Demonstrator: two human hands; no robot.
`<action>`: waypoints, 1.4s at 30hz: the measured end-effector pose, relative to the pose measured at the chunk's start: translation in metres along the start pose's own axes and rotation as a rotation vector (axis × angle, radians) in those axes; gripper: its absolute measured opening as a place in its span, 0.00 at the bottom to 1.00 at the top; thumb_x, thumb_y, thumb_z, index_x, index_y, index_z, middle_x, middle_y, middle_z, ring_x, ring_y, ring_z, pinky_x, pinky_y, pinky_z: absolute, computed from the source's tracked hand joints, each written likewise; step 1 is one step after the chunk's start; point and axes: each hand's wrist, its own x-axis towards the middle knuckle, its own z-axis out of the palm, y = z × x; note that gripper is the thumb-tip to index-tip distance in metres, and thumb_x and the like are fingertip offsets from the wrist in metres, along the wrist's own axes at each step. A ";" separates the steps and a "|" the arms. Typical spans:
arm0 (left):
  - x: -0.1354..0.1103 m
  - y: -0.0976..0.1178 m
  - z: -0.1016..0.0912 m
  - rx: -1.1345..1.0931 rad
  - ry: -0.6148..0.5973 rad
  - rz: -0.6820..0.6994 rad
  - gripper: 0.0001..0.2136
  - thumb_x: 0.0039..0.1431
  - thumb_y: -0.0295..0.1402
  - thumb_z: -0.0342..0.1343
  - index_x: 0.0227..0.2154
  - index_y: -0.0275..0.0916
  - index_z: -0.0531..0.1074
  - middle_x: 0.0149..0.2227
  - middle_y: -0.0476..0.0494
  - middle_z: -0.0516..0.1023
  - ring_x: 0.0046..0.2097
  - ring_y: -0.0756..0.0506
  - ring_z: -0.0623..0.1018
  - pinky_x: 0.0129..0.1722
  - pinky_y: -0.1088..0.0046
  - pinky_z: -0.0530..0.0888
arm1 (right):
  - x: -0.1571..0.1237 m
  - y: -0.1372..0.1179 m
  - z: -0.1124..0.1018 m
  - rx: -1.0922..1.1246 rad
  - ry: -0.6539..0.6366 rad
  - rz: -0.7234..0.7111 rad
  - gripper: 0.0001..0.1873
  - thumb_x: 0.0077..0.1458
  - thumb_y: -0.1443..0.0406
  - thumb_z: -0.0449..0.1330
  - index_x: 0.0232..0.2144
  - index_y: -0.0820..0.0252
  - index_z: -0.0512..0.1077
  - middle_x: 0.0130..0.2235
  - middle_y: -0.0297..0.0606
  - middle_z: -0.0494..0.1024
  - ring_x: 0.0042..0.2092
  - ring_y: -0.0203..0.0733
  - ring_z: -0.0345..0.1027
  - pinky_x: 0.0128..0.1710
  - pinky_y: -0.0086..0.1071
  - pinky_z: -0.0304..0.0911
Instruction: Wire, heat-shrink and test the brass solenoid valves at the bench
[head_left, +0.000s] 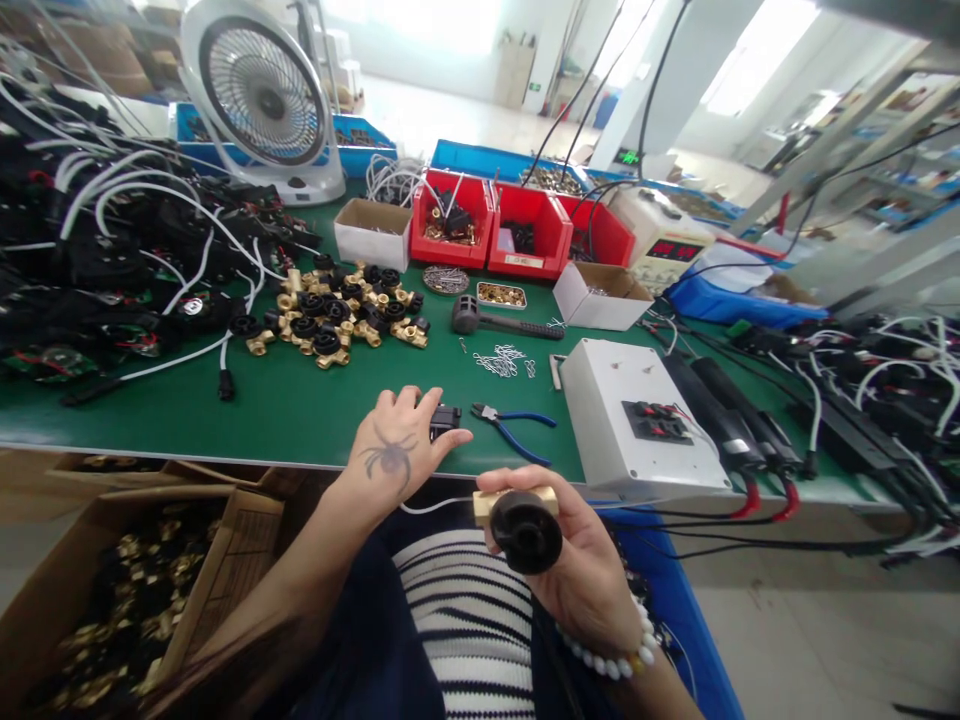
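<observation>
In my right hand (592, 560), just below the table's front edge, is a brass valve body (480, 508) with a round black plastic cap (527, 532) turned toward me. My left hand (394, 445) lies over the green table near its front edge, fingers and thumb closed around a small black block-shaped part (445, 422). Part of that block is hidden under my fingers. Right of it lie blue-handled cutting pliers (517, 425), jaws toward my left hand. A thin white cable (435, 507) runs below my left hand toward the brass valve body.
Brass fittings with black caps (337, 310) are heaped at left, beside black cabled units (45, 290). A black mallet (502, 322), metal clips (502, 361), red bins (525, 235) and a fan (262, 90) stand farther back. A grey switch box (600, 400) is at right.
</observation>
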 end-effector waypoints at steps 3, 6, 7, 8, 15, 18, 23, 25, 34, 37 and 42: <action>0.003 -0.003 0.004 -0.068 -0.020 -0.049 0.25 0.58 0.51 0.55 0.49 0.35 0.73 0.43 0.33 0.76 0.43 0.34 0.75 0.42 0.60 0.73 | 0.000 0.001 -0.001 0.016 0.010 0.035 0.11 0.58 0.61 0.65 0.45 0.50 0.78 0.47 0.37 0.80 0.35 0.35 0.72 0.39 0.30 0.70; 0.009 -0.011 0.003 -0.499 -0.038 -0.173 0.18 0.58 0.48 0.56 0.40 0.37 0.74 0.37 0.39 0.77 0.40 0.38 0.77 0.43 0.61 0.72 | 0.001 0.004 -0.002 0.049 0.077 0.146 0.12 0.59 0.59 0.64 0.45 0.54 0.77 0.44 0.40 0.80 0.34 0.35 0.71 0.36 0.30 0.70; 0.010 -0.013 0.002 -0.711 -0.036 -0.208 0.18 0.58 0.48 0.55 0.40 0.37 0.74 0.37 0.41 0.77 0.41 0.39 0.77 0.43 0.62 0.73 | 0.001 0.005 -0.002 0.060 0.097 0.183 0.13 0.59 0.59 0.64 0.46 0.56 0.76 0.42 0.41 0.80 0.34 0.35 0.71 0.36 0.30 0.69; 0.010 -0.015 0.001 -0.927 -0.036 -0.235 0.19 0.58 0.48 0.54 0.41 0.37 0.73 0.38 0.41 0.77 0.42 0.39 0.77 0.43 0.63 0.74 | 0.002 0.005 -0.002 0.066 0.109 0.212 0.15 0.58 0.59 0.65 0.46 0.57 0.76 0.42 0.41 0.79 0.34 0.35 0.71 0.37 0.29 0.69; -0.008 -0.002 -0.016 -1.869 -0.075 -0.238 0.23 0.65 0.49 0.48 0.55 0.41 0.70 0.49 0.40 0.78 0.49 0.43 0.78 0.44 0.67 0.77 | 0.001 0.007 0.001 -0.013 0.082 0.263 0.23 0.54 0.58 0.68 0.50 0.57 0.71 0.36 0.38 0.79 0.30 0.35 0.72 0.33 0.31 0.69; -0.018 0.007 -0.022 -1.818 -0.009 -0.150 0.22 0.66 0.49 0.46 0.55 0.45 0.71 0.51 0.44 0.78 0.51 0.43 0.78 0.48 0.65 0.77 | 0.000 0.009 0.002 -0.055 0.094 0.259 0.22 0.55 0.56 0.67 0.49 0.57 0.70 0.32 0.35 0.78 0.29 0.36 0.72 0.31 0.31 0.69; -0.036 0.016 -0.027 -1.450 0.159 0.037 0.20 0.68 0.43 0.46 0.61 0.52 0.64 0.60 0.48 0.72 0.61 0.42 0.70 0.63 0.60 0.66 | 0.000 0.009 0.002 -0.100 0.120 0.168 0.20 0.56 0.57 0.66 0.49 0.55 0.71 0.31 0.33 0.79 0.29 0.35 0.73 0.32 0.29 0.68; -0.042 0.018 -0.030 -1.375 0.183 0.097 0.20 0.70 0.41 0.43 0.63 0.53 0.62 0.62 0.50 0.69 0.64 0.43 0.67 0.66 0.60 0.61 | 0.000 0.008 0.003 -0.067 0.091 0.168 0.18 0.57 0.57 0.66 0.48 0.56 0.72 0.33 0.35 0.79 0.27 0.33 0.72 0.29 0.27 0.67; -0.050 0.024 -0.036 -1.154 0.299 0.172 0.22 0.71 0.40 0.41 0.65 0.52 0.56 0.66 0.51 0.63 0.67 0.45 0.62 0.68 0.64 0.58 | 0.001 0.005 0.019 -0.217 0.178 0.016 0.18 0.56 0.60 0.67 0.48 0.53 0.70 0.28 0.29 0.76 0.28 0.37 0.75 0.31 0.31 0.73; -0.049 0.020 -0.036 -1.122 0.251 0.219 0.22 0.71 0.42 0.38 0.66 0.53 0.53 0.68 0.51 0.60 0.67 0.45 0.61 0.68 0.65 0.58 | 0.002 0.006 0.019 -0.217 0.179 0.014 0.17 0.57 0.60 0.66 0.48 0.54 0.70 0.28 0.30 0.77 0.27 0.37 0.74 0.31 0.31 0.72; -0.052 0.011 -0.034 -0.887 0.331 0.288 0.36 0.61 0.57 0.47 0.68 0.50 0.47 0.71 0.41 0.50 0.70 0.37 0.53 0.68 0.53 0.55 | 0.004 0.001 0.014 -0.211 0.197 0.031 0.17 0.58 0.54 0.65 0.48 0.50 0.72 0.30 0.32 0.79 0.25 0.36 0.72 0.31 0.32 0.71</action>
